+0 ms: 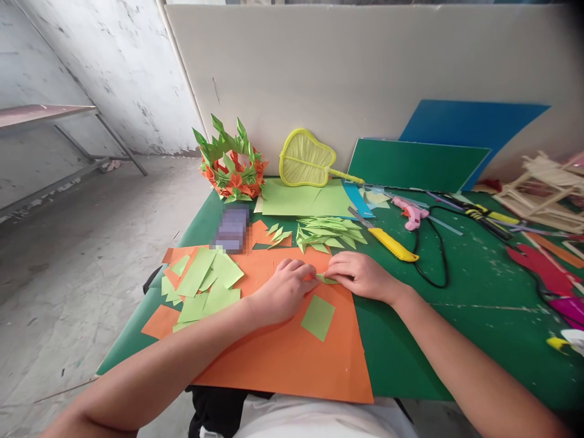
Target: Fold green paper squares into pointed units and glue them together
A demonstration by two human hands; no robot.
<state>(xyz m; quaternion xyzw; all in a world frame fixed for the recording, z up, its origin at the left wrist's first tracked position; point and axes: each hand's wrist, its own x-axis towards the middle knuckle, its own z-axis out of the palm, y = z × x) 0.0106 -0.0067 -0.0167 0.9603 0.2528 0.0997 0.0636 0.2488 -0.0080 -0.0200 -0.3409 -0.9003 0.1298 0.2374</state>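
Over an orange sheet (292, 359), my left hand (285, 292) and my right hand (360, 277) come close together, fingers pinched on a small folded green paper piece (329, 280). Most of that piece is hidden by the fingers. Just below them a flat green paper square (318, 317) lies on the orange sheet. Loose green squares (201, 274) are scattered left of my left hand. Beyond my hands, a pile of folded pointed green paper leaves (326, 234) sits on the table.
A green and orange folded-paper crown (232, 164) stands at the back left, beside a yellow leaf-shaped fan (305, 158). To the right lie a yellow utility knife (392, 243), its blade out, and a pink glue gun (411, 213) with a black cord. Wooden stick frames (542, 188) stand far right.
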